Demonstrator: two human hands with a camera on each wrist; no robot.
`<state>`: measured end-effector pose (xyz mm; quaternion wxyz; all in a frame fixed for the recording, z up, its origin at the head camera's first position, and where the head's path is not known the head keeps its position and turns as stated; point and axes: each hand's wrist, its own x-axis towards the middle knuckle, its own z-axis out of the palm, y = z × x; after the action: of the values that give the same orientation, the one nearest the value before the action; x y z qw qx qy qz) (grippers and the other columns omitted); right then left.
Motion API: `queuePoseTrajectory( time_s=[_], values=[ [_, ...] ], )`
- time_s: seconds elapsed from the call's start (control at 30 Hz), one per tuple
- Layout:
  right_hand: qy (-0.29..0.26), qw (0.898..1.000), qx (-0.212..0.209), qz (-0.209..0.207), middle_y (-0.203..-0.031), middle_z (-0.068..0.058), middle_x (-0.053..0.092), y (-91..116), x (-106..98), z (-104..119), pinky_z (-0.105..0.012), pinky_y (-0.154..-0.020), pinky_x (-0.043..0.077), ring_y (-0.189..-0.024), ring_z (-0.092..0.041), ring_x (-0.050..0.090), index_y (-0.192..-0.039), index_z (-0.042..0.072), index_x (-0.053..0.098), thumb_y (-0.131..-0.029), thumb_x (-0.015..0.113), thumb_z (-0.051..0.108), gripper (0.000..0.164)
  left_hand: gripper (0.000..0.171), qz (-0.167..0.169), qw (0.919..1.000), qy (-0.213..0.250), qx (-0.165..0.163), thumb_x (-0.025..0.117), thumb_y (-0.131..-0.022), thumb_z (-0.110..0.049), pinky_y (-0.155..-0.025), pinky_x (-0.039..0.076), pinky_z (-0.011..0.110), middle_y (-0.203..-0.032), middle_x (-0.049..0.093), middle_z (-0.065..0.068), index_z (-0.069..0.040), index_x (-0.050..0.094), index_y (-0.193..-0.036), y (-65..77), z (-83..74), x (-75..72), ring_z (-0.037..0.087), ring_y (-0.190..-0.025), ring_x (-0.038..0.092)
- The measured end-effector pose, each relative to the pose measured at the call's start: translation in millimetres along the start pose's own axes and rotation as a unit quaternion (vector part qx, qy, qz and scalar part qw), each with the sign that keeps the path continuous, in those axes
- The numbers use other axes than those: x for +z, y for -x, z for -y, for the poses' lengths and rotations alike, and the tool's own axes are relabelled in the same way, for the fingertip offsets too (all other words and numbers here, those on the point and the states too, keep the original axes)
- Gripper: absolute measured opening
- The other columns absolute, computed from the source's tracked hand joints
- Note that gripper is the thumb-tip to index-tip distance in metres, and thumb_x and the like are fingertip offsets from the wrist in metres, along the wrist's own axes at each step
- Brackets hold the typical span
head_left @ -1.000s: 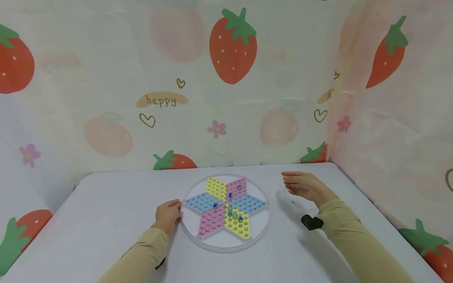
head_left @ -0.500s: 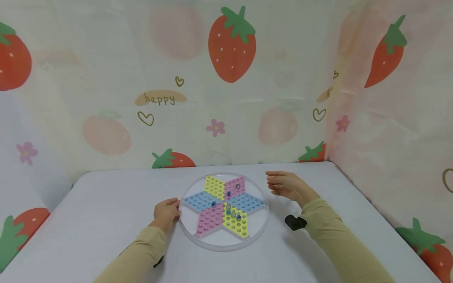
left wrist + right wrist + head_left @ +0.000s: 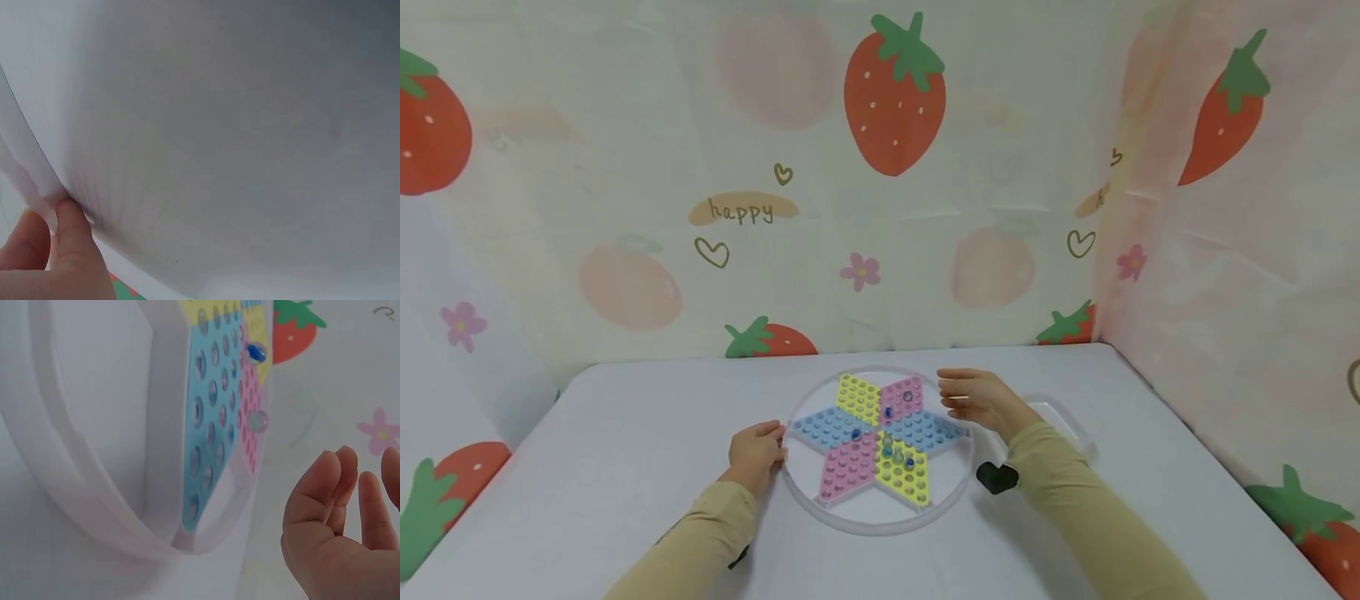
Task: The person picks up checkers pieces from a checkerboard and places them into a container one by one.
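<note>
A round Chinese checkers board (image 3: pixel 867 528) with a pink, yellow and blue star of holes lies on the table. My left hand (image 3: pixel 756 454) grips its left rim; in the left wrist view the fingers (image 3: pixel 75 234) pinch the white edge. My right hand (image 3: pixel 981 400) hovers beside the board's right edge, fingers extended and loosely curved, with no object showing between them. Glass marbles sit on the board: a blue marble (image 3: pixel 888 412) and a clear marble (image 3: pixel 907 397) on the far pink point, another blue marble (image 3: pixel 857 435) near the centre, and several on the near yellow point.
A clear tray (image 3: pixel 1070 412) stands right of the board, partly covered by the right forearm (image 3: pixel 1067 492). The white table (image 3: pixel 587 467) ends at a strawberry-print cloth (image 3: pixel 820 275) behind, with more cloth at both sides.
My right hand has moved left from over the right side of the table to the board's edge, uncovering the clear tray. The left hand stays at the rim.
</note>
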<state>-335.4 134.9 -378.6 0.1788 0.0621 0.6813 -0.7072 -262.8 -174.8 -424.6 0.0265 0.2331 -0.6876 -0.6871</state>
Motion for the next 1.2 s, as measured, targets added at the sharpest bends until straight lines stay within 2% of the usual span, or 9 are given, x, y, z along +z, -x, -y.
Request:
queuePoseTrajectory(
  time_s=[0.2, 0.3, 0.63, 0.93, 1.2],
  values=[
    [-0.001, 1.0, 0.001, 0.001, -0.125, -0.021, 0.054, -8, 12, -5, -0.026, -0.066, 0.049, -0.077, -0.017, 0.056, -0.141, -0.001, 0.047, -0.096, 0.057, 0.001, 0.046, 0.052, 0.002, 1.0, -0.004, 0.006, 0.046, -0.087, 0.022, -0.066, 0.047, 0.018, -0.141, 0.041, 0.028, 0.015, 0.041, -0.138, 1.1, -0.9, -1.6, 0.038, -0.128, 0.043],
    [0.003, 1.0, 0.005, 0.001, -0.128, -0.021, 0.053, -12, 18, -6, -0.026, -0.067, 0.049, -0.079, -0.018, 0.056, -0.141, -0.001, 0.046, -0.096, 0.057, 0.002, 0.046, 0.052, -0.001, 0.9999, -0.011, 0.005, 0.047, -0.087, 0.022, -0.067, 0.047, 0.018, -0.141, 0.042, 0.028, 0.015, 0.042, -0.138, -0.2, -1.5, -2.2, 0.037, -0.128, 0.044],
    [0.002, 0.999, 0.036, -0.038, -0.095, -0.011, 0.059, -28, 34, -11, -0.027, -0.067, 0.052, -0.075, -0.018, 0.056, -0.133, -0.001, 0.056, -0.094, 0.06, 0.001, 0.038, 0.051, 0.004, 0.9999, -0.012, 0.01, 0.047, -0.087, 0.022, -0.065, 0.046, 0.018, -0.141, 0.042, 0.028, 0.015, 0.042, -0.138, -0.2, -1.3, -2.1, 0.038, -0.129, 0.043],
    [0.028, 0.999, 0.036, -0.026, -0.092, -0.012, 0.06, -36, 43, -13, -0.027, -0.065, 0.052, -0.071, -0.017, 0.055, -0.132, -0.003, 0.055, -0.094, 0.06, 0.0, 0.038, 0.05, 0.005, 0.9997, -0.02, 0.01, 0.047, -0.088, 0.021, -0.067, 0.046, 0.018, -0.141, 0.042, 0.028, 0.015, 0.042, -0.138, -0.9, 0.3, -1.8, 0.038, -0.13, 0.043],
    [0.053, 0.996, 0.056, -0.044, -0.084, -0.009, 0.058, -46, 47, -16, -0.027, -0.062, 0.052, -0.069, -0.018, 0.055, -0.127, 0.0, 0.06, -0.094, 0.061, 0.001, 0.033, 0.05, 0.003, 0.9997, -0.024, 0.009, 0.048, -0.088, 0.02, -0.064, 0.046, 0.018, -0.141, 0.043, 0.028, 0.014, 0.042, -0.138, -6.0, 4.9, -1.0, 0.036, -0.125, 0.045]
  ],
)
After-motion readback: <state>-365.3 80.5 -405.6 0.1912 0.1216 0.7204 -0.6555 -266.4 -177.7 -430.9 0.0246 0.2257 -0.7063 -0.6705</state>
